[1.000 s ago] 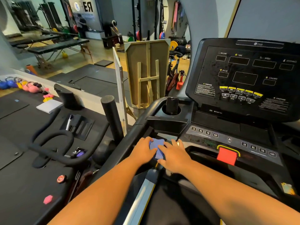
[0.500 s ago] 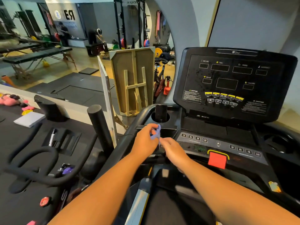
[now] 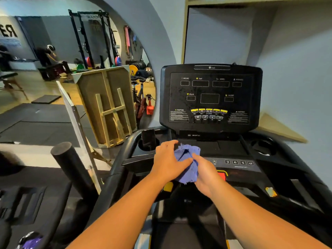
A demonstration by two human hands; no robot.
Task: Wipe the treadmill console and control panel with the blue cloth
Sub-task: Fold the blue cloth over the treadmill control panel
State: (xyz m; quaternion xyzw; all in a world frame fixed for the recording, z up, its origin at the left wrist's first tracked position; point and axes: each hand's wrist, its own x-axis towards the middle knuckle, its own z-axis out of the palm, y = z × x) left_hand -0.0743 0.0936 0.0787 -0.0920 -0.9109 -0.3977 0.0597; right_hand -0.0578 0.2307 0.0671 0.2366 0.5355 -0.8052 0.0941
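1. Head view, looking down: blue cloth (image 3: 187, 163) bunched up between both hands, lifted just above the control panel (image 3: 237, 163), not yet flat on any surface.
2. Left hand (image 3: 169, 164) curled round the cloth's left side, thumb pressing over the folds; right hand (image 3: 206, 172) pinching the lower right edge, fingers closed on fabric.
3. Treadmill console (image 3: 210, 97) upright behind, well apart from the cloth, speckled with spots, seemingly untouched so far.
4. Risk one: a wadded cloth wiping with a small patch only, likely smearing the specks instead of lifting them.
5. Risk two: loose lower corner hanging close to the red stop button (image 3: 221, 175); a drag across could press it or the number keys (image 3: 239, 162).
6. Risk three: hard pressure on the yellow buttons (image 3: 209, 111) possibly triggering a setting, if powered; screens look dark, cannot tell for sure.
7. Risk four: a reach past the left cup holder (image 3: 149, 143) could knock the dark object standing in it.
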